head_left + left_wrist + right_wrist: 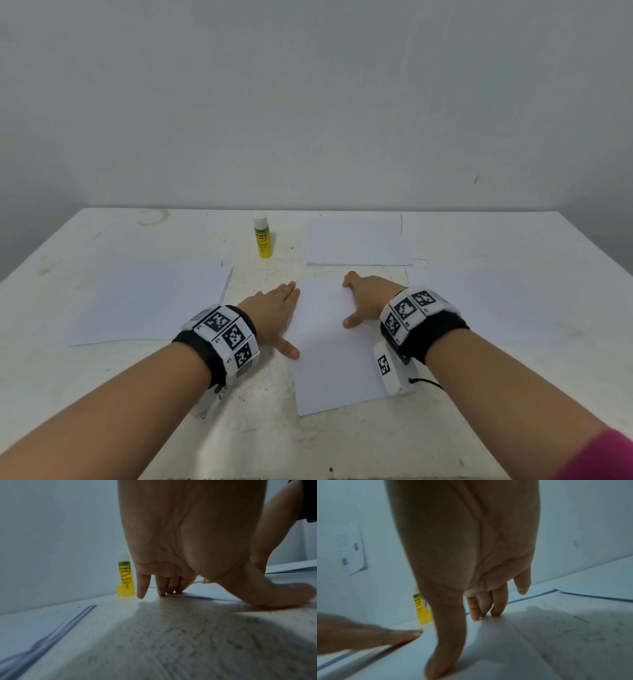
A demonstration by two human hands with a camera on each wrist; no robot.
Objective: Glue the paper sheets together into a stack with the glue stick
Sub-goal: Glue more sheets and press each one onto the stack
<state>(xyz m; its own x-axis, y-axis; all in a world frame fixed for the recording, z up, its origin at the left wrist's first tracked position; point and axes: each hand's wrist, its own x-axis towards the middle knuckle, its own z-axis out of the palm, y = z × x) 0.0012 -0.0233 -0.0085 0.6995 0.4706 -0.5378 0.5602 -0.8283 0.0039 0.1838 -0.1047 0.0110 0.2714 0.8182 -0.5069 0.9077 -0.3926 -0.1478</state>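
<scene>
On the far left of the worn white table [102, 394] lies a flat pile of white paper sheets [150, 303], untouched. Right of it, further back, the yellow-and-green capped glue stick [263, 237] stands upright, well apart from both hands. The left hand [274, 317] lies spread and flat, fingertips at the left edge of the central white sheet [334, 363], thumb pressing on it. The right hand [368, 298] is likewise splayed, pressing the sheet's right side; neither hand grasps anything. Another pile [356, 241] sits behind, and what seems to be a further sheet [479, 301] lies far right, though its outline is faint. If the hands press unevenly, the central sheet could slide or skew, leaving later layers misaligned; with the cap on, no glue can transfer.
</scene>
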